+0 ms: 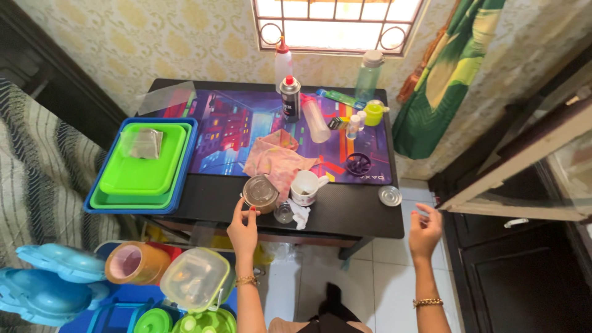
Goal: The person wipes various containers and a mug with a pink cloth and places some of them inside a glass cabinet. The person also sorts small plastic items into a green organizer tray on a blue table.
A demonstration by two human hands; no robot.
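While reaching in from six o'clock, left hand (242,229) up at the near edge of the desk (351,213), fingertips on the rim of a round metal tin (260,192); touching only, fingers half spread, nothing closed around it. Right hand (424,229) off the desk edge at about four o'clock, hanging in the air, fingers loosely curled and open, holding nothing. Metal tin close to the front edge, just below the pink cloth (275,157). At three o'clock of the tin, touching or nearly so, a small clear glass jar (283,213), then a white mug (305,187) with a crumpled white tissue (301,216) beside it. Further out at three o'clock, a round metal lid (390,195) lying flat, well apart. At twelve o'clock, a spray can (290,97) with red cap, a white squeeze bottle (282,61) and a tall green bottle (369,75). At nine o'clock, stacked green trays (143,161) in a blue one.

Risk as judged from here: tin so near the front edge that a push instead of a firm grip could send it off onto the floor. Glass jar crowded against it, so a sideways nudge could tip or roll the jar. Mug close enough to catch a knuckle too.
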